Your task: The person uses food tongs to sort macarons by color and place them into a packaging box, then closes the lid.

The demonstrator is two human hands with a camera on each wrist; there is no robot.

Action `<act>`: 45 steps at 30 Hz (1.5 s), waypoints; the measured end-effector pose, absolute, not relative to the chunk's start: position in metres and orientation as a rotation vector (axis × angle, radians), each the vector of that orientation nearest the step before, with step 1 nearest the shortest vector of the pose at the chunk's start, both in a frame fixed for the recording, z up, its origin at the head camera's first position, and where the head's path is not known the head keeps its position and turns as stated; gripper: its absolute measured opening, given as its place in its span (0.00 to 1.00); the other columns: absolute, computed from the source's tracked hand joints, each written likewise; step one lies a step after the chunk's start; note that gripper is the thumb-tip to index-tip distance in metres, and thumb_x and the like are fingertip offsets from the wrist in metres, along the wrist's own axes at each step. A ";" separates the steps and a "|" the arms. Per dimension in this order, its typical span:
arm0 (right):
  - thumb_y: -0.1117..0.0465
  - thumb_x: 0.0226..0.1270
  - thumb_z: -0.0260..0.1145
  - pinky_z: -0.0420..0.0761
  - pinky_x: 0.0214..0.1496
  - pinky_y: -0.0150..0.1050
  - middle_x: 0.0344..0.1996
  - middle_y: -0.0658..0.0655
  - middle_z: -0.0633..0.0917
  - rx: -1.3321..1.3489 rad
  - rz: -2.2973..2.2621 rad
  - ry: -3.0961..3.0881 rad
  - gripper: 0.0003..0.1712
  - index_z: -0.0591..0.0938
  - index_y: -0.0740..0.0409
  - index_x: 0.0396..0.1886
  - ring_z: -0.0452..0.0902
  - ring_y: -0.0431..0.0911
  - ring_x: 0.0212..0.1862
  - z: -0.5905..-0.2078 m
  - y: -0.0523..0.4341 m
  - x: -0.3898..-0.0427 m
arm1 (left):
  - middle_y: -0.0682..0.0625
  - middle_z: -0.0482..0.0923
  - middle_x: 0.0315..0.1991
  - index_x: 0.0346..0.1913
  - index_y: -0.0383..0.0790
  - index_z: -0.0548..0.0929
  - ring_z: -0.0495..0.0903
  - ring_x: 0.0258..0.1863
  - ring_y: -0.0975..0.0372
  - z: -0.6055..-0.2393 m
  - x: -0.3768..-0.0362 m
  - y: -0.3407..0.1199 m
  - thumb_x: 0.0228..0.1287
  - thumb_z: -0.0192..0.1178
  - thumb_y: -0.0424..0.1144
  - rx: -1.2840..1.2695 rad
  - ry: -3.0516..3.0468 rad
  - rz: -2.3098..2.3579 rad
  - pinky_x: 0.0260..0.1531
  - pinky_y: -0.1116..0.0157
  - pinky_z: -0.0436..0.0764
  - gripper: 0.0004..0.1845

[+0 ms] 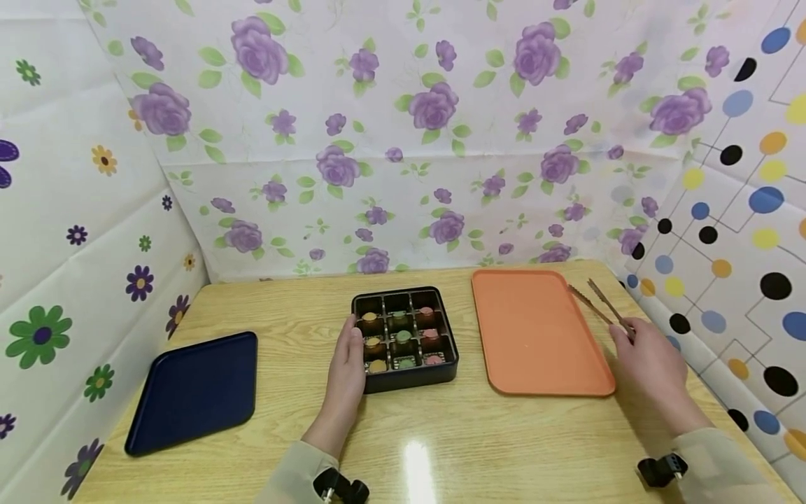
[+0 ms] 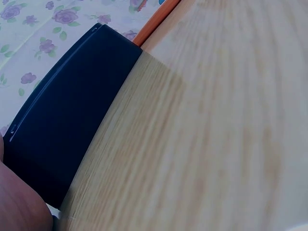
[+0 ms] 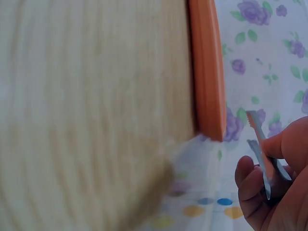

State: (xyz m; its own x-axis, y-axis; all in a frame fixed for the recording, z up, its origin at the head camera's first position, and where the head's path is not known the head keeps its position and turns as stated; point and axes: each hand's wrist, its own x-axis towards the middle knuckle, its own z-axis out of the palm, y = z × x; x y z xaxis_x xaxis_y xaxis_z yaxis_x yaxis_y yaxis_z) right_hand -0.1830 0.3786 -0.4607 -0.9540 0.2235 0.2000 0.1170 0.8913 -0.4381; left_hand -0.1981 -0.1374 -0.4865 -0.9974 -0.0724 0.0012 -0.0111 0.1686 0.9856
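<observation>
A black box point(image 1: 441, 372) with a grid of compartments sits mid-table, holding several small round sweets in orange, green and pink. My left hand point(image 1: 351, 350) lies flat against the box's left side, fingers straight. The left wrist view shows the box wall point(image 2: 62, 120) close up, with part of that hand point(image 2: 19, 204) at the bottom left. My right hand point(image 1: 632, 339) pinches the near end of metal tongs point(image 1: 598, 302), just right of the orange tray point(image 1: 535, 336). In the right wrist view, fingers point(image 3: 255, 187) curl around the tongs point(image 3: 262, 151) beside the tray's rim point(image 3: 207, 67).
A dark blue tray point(image 1: 195, 392) lies at the table's front left. The wooden table point(image 1: 441, 441) is walled in by flowered sheets at the back and left and a dotted sheet at the right. The orange tray's edge point(image 2: 154, 24) shows behind the box.
</observation>
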 end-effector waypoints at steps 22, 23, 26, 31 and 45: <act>0.41 0.92 0.49 0.80 0.40 0.70 0.64 0.84 0.78 -0.409 0.548 -2.979 0.39 0.76 0.77 0.70 0.79 0.81 0.55 -0.461 0.405 -0.184 | 0.51 0.46 0.91 0.92 0.58 0.49 0.48 0.88 0.46 -0.486 -0.198 -0.139 0.91 0.36 0.64 0.058 -2.372 -1.980 0.84 0.37 0.52 0.36; 0.41 0.91 0.49 0.80 0.40 0.70 0.64 0.84 0.77 -0.413 0.543 -2.985 0.39 0.76 0.77 0.70 0.78 0.81 0.55 -0.461 0.406 -0.185 | 0.51 0.46 0.91 0.92 0.58 0.49 0.48 0.88 0.46 -0.486 -0.198 -0.139 0.92 0.36 0.64 0.056 -2.372 -1.981 0.84 0.37 0.51 0.36; 0.40 0.91 0.49 0.80 0.40 0.70 0.66 0.83 0.77 -0.429 0.525 -3.003 0.41 0.75 0.76 0.71 0.78 0.81 0.56 -0.460 0.408 -0.185 | 0.52 0.46 0.91 0.92 0.59 0.48 0.47 0.89 0.47 -0.487 -0.198 -0.139 0.92 0.36 0.63 0.049 -2.372 -1.988 0.84 0.37 0.51 0.36; 0.40 0.89 0.52 0.79 0.34 0.64 0.58 0.81 0.83 -0.428 0.509 -3.017 0.38 0.81 0.74 0.64 0.84 0.74 0.47 -0.458 0.410 -0.185 | 0.52 0.45 0.91 0.92 0.59 0.48 0.47 0.89 0.48 -0.486 -0.198 -0.138 0.91 0.36 0.64 0.041 -2.371 -1.993 0.84 0.38 0.51 0.36; 0.44 0.87 0.54 0.76 0.31 0.65 0.36 0.71 0.86 -0.414 0.454 -3.074 0.29 0.85 0.65 0.43 0.83 0.65 0.35 -0.459 0.413 -0.189 | 0.51 0.46 0.91 0.92 0.60 0.48 0.48 0.88 0.46 -0.484 -0.199 -0.137 0.92 0.36 0.64 0.062 -2.385 -1.992 0.84 0.37 0.51 0.36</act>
State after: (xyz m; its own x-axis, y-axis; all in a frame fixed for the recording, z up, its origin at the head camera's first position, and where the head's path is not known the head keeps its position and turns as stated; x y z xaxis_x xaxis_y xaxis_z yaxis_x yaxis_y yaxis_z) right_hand -0.1893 0.4127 -0.4592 -0.9652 0.2596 -0.0318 0.2577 0.9233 -0.2847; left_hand -0.1988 -0.1372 -0.4844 -0.9986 -0.0524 0.0006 -0.0088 0.1779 0.9840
